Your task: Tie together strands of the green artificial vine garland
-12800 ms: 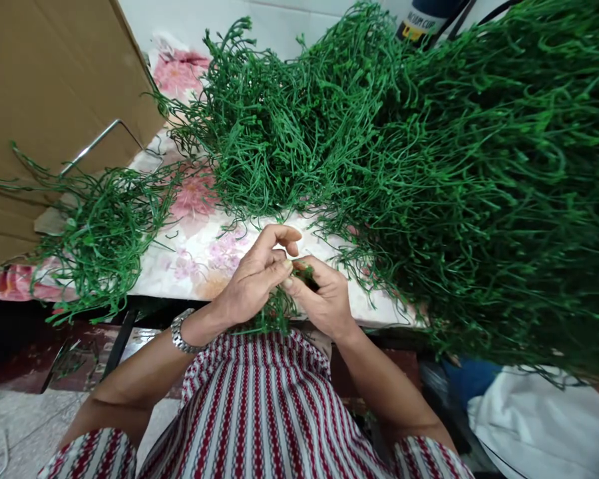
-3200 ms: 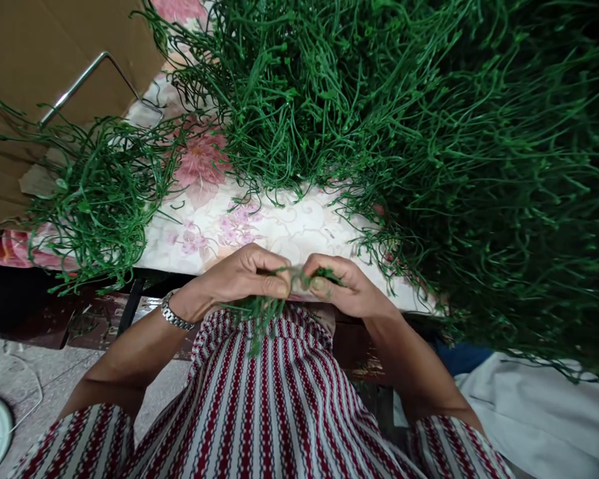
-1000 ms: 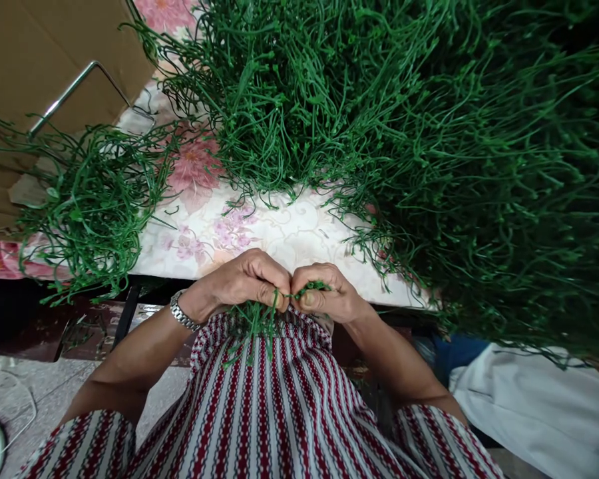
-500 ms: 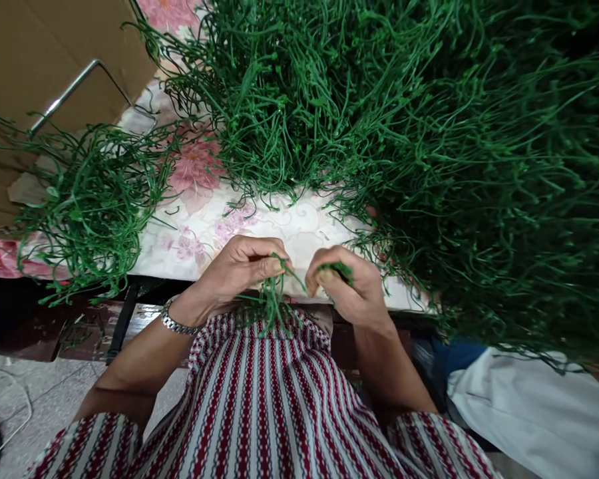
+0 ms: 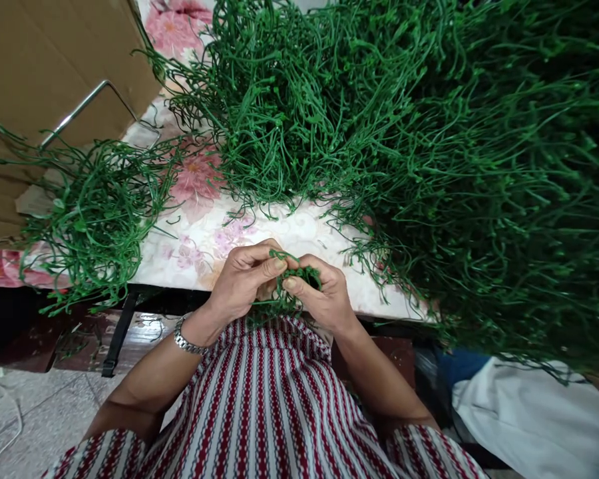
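Lap: a red-and-white striped shirt (image 5: 274, 406) lies just under both hands, with loose stem ends hanging onto it.
Left hand (image 5: 242, 283): fingers curled, thumb and forefinger pinching the bunch of green stems (image 5: 299, 274); a metal watch (image 5: 186, 340) sits on the wrist.
Right hand (image 5: 319, 299): closed around the same bunch, thumb pressed against the left thumb.
Bunch: held between the 2 hands, at the near edge of the table, above the lap.
Beyond the hands: a bare patch of flowered tablecloth (image 5: 259, 233).
Left of the hands: a small heap of stems (image 5: 97, 216), set apart.
Ahead and right of the hands: a far bigger heap of stems (image 5: 454, 179).
Far left: a cardboard box (image 5: 44, 60).
Progress: judging by the 2 heaps, only a small share looks handled; most of the stems are not yet touched.
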`<act>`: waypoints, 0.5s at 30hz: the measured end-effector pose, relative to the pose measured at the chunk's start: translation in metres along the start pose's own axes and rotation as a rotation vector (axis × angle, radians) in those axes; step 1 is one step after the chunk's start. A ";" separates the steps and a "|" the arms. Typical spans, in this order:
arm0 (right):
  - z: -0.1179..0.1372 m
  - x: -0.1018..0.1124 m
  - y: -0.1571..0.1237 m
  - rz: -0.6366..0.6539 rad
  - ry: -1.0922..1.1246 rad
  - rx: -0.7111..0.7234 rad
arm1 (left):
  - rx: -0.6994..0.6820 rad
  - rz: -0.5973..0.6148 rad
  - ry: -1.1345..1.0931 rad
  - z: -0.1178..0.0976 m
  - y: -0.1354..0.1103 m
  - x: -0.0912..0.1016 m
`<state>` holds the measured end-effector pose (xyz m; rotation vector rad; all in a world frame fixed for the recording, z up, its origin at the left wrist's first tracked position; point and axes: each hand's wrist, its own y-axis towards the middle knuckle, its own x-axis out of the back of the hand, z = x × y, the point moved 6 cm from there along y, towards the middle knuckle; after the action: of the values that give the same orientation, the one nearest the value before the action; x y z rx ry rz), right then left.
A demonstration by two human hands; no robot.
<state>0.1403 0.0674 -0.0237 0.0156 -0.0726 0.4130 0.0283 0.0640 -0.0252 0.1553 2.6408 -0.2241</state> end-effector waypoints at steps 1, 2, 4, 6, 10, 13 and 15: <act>0.000 0.000 -0.001 0.005 0.000 0.014 | 0.015 -0.006 -0.011 0.000 0.000 0.000; 0.001 0.000 -0.002 0.019 0.010 0.026 | 0.031 -0.012 -0.014 0.001 -0.001 0.000; 0.003 0.000 -0.003 0.069 0.030 0.047 | 0.065 -0.009 -0.015 0.002 -0.002 0.000; 0.005 0.000 -0.002 0.123 0.010 0.067 | 0.091 0.016 -0.026 0.002 -0.001 0.001; 0.004 -0.001 0.002 0.204 -0.120 0.065 | 0.100 -0.006 -0.003 0.005 0.003 0.008; 0.001 -0.001 0.006 0.151 -0.249 0.080 | 0.076 -0.091 0.027 0.010 0.009 0.016; -0.001 -0.002 0.008 0.113 -0.303 0.100 | 0.043 -0.124 0.031 0.013 0.011 0.019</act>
<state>0.1356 0.0739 -0.0248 0.1733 -0.3525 0.5248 0.0191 0.0737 -0.0472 0.0087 2.6800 -0.3223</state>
